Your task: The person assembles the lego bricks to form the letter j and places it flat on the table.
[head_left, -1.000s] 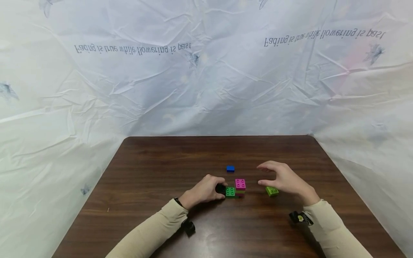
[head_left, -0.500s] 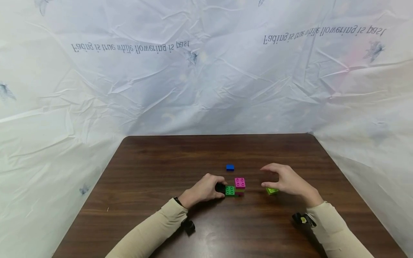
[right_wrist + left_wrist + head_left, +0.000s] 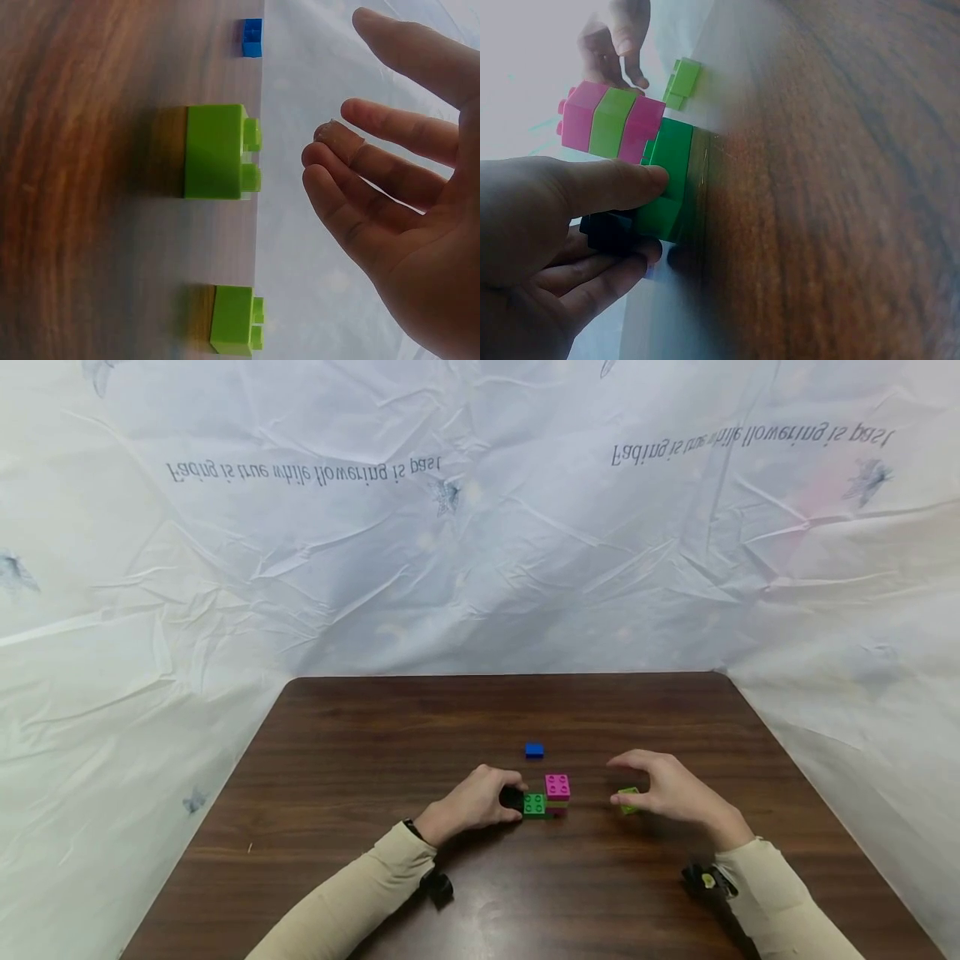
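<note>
My left hand (image 3: 476, 800) pinches a block assembly on the table; in the left wrist view the thumb presses the side of a green toy brick (image 3: 673, 157), the fingers on the far side. A black brick (image 3: 607, 231) sits at its near end, partly covered by the fingers. On the other end stands a stack topped by a pink brick (image 3: 557, 787), with lime and darker pink layers under it. My right hand (image 3: 678, 789), fingers spread and curved, hovers beside a lime brick (image 3: 628, 800) that it partly hides. Nothing is held in it.
A blue brick (image 3: 534, 750) lies farther back on the brown wooden table (image 3: 360, 727). The right wrist view shows a lime brick (image 3: 214, 152) and a second lime brick (image 3: 232, 320). Pale printed sheeting (image 3: 480, 568) hangs behind and at both sides.
The right hand has shifted slightly right and closer to the wearer, covering more of the lime brick's right side. The left hand and the block assembly stay in place.
</note>
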Demonstrator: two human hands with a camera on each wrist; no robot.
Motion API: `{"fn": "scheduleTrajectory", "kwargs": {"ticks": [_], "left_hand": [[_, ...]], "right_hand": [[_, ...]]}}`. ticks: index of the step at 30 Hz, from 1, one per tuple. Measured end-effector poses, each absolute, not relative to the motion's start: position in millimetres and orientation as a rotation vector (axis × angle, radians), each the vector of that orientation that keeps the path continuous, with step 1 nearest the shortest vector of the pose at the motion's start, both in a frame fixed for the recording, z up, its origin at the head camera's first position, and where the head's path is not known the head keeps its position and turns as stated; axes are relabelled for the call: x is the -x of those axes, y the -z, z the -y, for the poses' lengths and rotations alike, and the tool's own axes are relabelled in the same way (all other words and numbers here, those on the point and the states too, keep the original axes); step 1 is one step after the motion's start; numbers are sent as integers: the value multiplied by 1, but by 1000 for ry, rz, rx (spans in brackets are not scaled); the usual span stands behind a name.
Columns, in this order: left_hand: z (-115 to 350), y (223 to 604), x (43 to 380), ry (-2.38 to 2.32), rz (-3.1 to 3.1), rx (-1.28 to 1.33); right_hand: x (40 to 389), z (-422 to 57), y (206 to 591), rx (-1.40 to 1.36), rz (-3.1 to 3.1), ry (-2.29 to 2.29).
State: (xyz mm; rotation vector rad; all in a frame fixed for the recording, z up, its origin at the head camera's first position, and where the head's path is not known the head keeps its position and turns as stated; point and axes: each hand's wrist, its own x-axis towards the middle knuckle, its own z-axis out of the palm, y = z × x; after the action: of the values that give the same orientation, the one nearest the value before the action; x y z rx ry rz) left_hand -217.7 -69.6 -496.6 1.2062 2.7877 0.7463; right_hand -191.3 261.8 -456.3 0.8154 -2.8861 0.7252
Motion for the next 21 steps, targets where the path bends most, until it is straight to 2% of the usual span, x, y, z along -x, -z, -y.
{"fn": "scheduleTrajectory", "kwargs": {"ticks": [21], "left_hand": [[69, 497, 218, -743, -2801, -1214]], "right_hand": [[188, -266, 465, -846, 2895, -645]]}}
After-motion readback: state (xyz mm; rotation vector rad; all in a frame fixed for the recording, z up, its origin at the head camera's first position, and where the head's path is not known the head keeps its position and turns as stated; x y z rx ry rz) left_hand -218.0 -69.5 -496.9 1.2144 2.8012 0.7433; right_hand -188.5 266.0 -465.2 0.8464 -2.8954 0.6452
